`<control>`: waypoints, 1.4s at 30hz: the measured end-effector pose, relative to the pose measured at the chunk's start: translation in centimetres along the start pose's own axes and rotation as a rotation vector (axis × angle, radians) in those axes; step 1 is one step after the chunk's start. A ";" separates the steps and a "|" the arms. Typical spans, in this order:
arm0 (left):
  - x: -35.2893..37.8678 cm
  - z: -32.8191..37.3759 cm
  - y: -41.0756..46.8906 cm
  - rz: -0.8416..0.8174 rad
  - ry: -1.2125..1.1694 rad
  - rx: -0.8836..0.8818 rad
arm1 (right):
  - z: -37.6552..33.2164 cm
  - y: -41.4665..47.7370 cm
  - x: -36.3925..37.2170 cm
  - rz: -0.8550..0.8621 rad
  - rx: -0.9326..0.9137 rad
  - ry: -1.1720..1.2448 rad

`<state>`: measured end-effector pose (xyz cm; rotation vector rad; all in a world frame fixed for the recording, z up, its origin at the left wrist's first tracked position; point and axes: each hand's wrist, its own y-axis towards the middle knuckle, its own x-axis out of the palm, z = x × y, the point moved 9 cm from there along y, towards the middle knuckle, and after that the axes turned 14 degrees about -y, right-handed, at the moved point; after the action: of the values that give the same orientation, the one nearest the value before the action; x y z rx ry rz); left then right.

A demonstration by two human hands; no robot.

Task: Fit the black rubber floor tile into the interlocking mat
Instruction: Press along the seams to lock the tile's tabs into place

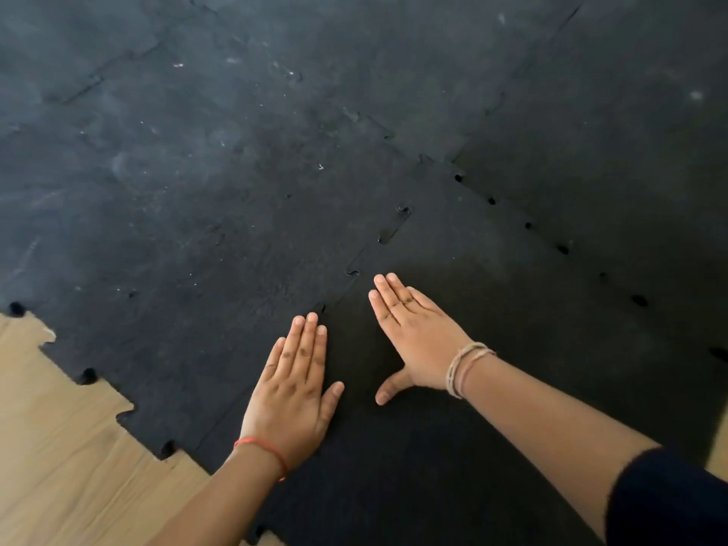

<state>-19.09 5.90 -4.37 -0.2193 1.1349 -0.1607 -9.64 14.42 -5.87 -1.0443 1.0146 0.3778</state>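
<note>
Both hands lie flat with fingers released: the left hand (293, 392) and right hand (413, 333) press the black rubber floor tile (453, 447) down. Just beyond the right fingertips (384, 283), the jigsaw seam (390, 230) into the scuffed black interlocking mat (197, 191) looks mostly seated, with small gaps left.

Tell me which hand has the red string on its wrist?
The left hand, lying flat across the seam, wears the red thread. The right hand, flat on the black tile, wears pale beige threads.

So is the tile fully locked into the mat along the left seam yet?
Not fully. Ahead of the right hand, one tab on the tile sits open at the seam with the mat. Both hands press flat.
</note>
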 end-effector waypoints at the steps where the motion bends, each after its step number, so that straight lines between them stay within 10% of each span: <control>1: 0.2 0.0 0.1 -0.004 0.000 0.000 | 0.1 -0.1 0.0 0.026 0.000 0.022; 12: -0.7 1.3 7.6 0.051 -0.009 0.204 | 4.3 2.0 -1.8 0.253 0.354 0.172; 23: -0.5 1.4 7.7 0.023 0.035 0.190 | 5.3 4.0 -2.0 0.035 0.256 0.036; 29: -1.0 1.9 6.2 0.123 0.037 0.119 | 4.7 1.7 -1.3 0.286 0.350 0.183; 42: 0.0 -2.2 -5.4 0.185 -0.062 -0.110 | -1.9 1.2 -0.5 0.251 0.137 0.100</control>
<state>-21.18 0.51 -3.93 -0.2135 1.0972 0.0723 -11.74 13.48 -6.31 -0.8210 1.2495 0.4568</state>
